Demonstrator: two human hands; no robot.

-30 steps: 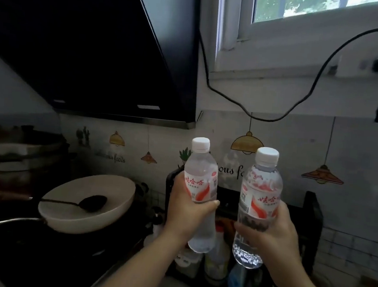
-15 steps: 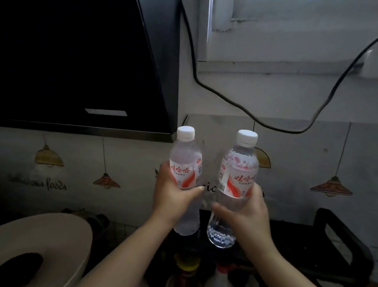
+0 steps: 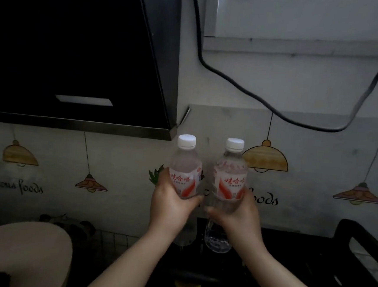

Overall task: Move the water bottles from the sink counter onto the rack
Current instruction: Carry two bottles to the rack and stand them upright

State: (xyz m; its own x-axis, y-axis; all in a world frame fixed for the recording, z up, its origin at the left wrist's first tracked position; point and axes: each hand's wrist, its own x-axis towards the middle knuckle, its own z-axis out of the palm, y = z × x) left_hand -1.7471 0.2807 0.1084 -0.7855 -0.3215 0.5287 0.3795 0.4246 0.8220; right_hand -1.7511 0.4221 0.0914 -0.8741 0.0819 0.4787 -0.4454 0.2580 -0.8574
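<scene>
Fingers point(image 3: 196, 198) of the left hand point(image 3: 171, 206) are wrapped tight around the left bottle point(image 3: 185, 168), and the right hand point(image 3: 237, 217) is clamped on the right bottle point(image 3: 230, 176) the same way. Both bottles sit upright side by side in the middle of the frame, white caps up, red-and-white labels facing the camera, close but not touching. They're held up in front of the lamp-sticker backsplash point(image 3: 316, 176), just above the black rack point(image 3: 355, 258) at lower right. Range hood point(image 3: 77, 50) fills the upper left, a cream pan point(image 3: 21, 252) sits at lower left.
</scene>
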